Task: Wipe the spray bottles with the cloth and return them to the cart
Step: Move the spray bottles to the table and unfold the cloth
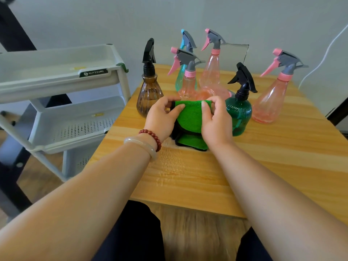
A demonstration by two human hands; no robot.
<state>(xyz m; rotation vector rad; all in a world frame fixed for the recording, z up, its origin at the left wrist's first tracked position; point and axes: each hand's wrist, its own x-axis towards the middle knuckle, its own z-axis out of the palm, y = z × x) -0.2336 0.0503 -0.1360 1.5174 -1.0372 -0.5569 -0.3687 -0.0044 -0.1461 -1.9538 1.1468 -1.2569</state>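
Observation:
A green cloth [189,117] with a black edge hangs between my hands above the wooden table [188,185]. My left hand [162,119] pinches its upper left corner and my right hand [216,121] pinches its upper right corner. Its lower end rests folded on the table. Behind the cloth stand several spray bottles: a brown one [149,91], a small pink one [188,80], a teal one [185,53], a tall pink one [212,63], a dark green one [240,108] and a pink one [273,95] at the right. Another pink bottle [209,93] lies on its side behind the cloth.
A white tiered cart [56,72] stands left of the table, its top tray and perforated middle tray [79,127] holding nothing. A black frame runs behind the cart. A white cable [323,59] hangs on the wall at the right.

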